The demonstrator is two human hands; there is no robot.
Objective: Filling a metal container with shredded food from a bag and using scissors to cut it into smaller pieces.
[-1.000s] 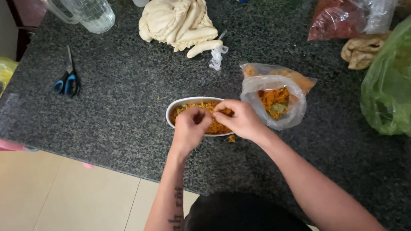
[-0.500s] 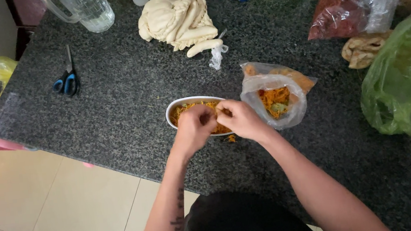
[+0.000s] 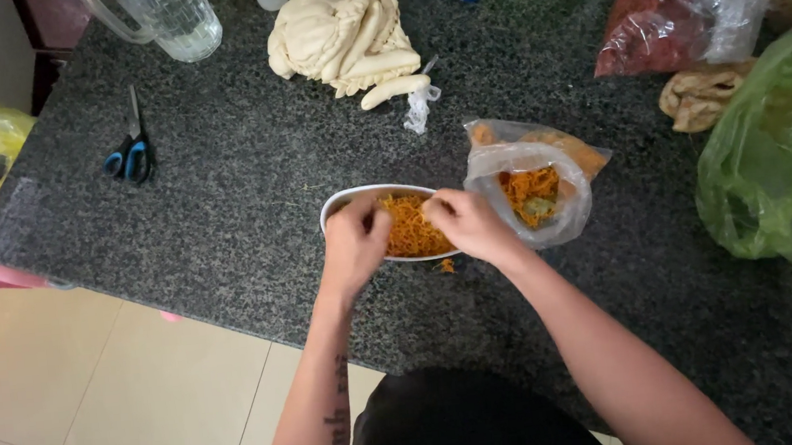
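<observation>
Dark speckled granite counter (image 3: 220, 201) over pale floor tiles (image 3: 94, 406). Near its front edge sits the white oval dish (image 3: 355, 200) of orange shreds (image 3: 413, 230); left hand (image 3: 355, 246) and right hand (image 3: 469, 225) are both in it, fingers pinched on shreds. Just right, an open clear bag (image 3: 534, 195) holds more.

Left hand (image 3: 356, 241) now sits lower-left on the white dish (image 3: 341, 205), off the middle it covered a second ago. Right hand (image 3: 469, 225) has drawn slightly right, so more shredded orange filling (image 3: 411, 229) shows between the two.
</observation>
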